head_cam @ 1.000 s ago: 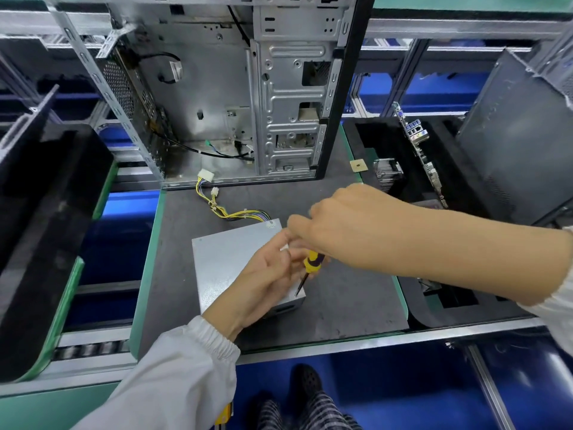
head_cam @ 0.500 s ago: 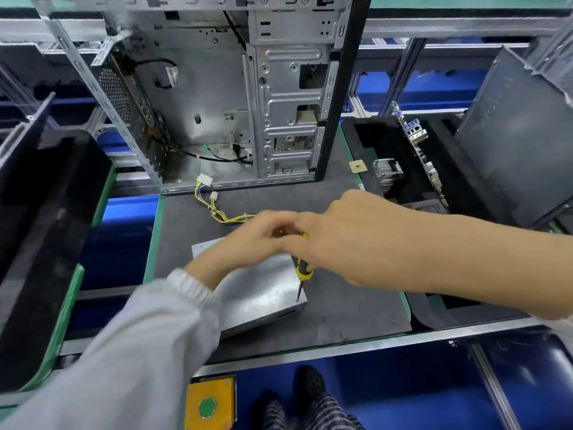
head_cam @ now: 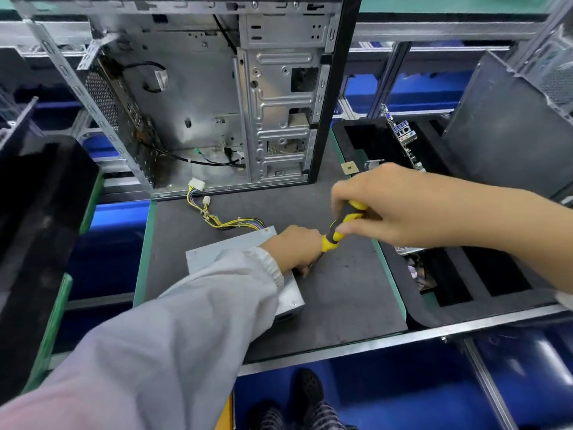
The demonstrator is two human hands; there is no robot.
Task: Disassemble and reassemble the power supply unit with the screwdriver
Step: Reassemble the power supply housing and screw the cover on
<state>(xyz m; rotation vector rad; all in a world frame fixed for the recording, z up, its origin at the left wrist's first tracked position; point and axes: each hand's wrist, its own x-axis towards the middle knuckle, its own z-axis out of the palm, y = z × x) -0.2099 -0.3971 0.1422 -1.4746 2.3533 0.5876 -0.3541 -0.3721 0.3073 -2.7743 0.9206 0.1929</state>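
The silver power supply unit (head_cam: pixel 214 254) lies flat on the dark mat, and my left sleeve covers much of it. Its yellow cable bundle (head_cam: pixel 226 223) runs back toward the case. My left hand (head_cam: pixel 294 249) holds the unit's right edge, fingers curled down over the side. My right hand (head_cam: pixel 393 206) grips the yellow and black screwdriver (head_cam: pixel 339 228), which slants down to the left. The screwdriver's tip is hidden at my left fingers, by the unit's right side.
An open, empty computer case (head_cam: pixel 201 103) stands at the back of the mat (head_cam: pixel 341 299). A black foam tray (head_cam: pixel 465 293) with parts sits to the right, and a grey side panel (head_cam: pixel 511 135) leans behind it. A black panel (head_cam: pixel 37 212) stands on the left.
My left hand has slid from the far top of the unit down to its right edge. My right hand has lifted and moved right, tilting the screwdriver.
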